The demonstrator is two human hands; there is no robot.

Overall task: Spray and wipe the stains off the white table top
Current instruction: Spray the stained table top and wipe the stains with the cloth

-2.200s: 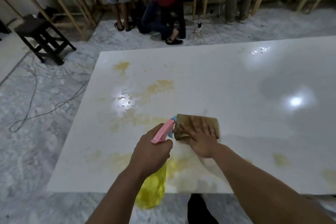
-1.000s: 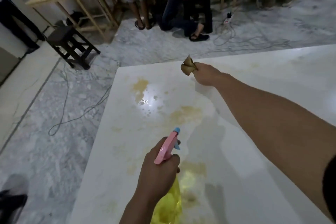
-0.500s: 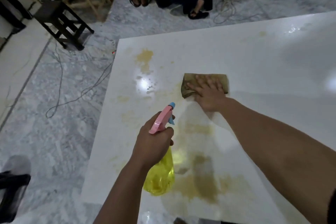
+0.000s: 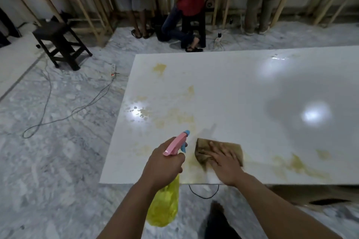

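Note:
The white table top (image 4: pixel 242 91) carries yellow-brown stains (image 4: pixel 182 116) on its left half and along the near edge (image 4: pixel 297 165). My left hand (image 4: pixel 163 165) grips a spray bottle (image 4: pixel 165 203) with a yellow body and a pink and blue head, held over the table's near edge, nozzle aimed away from me. My right hand (image 4: pixel 225 163) lies flat, fingers spread, pressing a brown cloth (image 4: pixel 202 151) onto the table close to the near edge, just right of the nozzle.
A dark stool (image 4: pixel 60 44) stands on the marble floor at the far left. Cables and a power strip (image 4: pixel 113 68) trail beside the table's left edge. Three people (image 4: pixel 192 2) stand at wooden benches behind the table.
My right hand has dragged the cloth from the middle of the table back toward the near edge. The left hand keeps its hold on the bottle. The view has tilted up.

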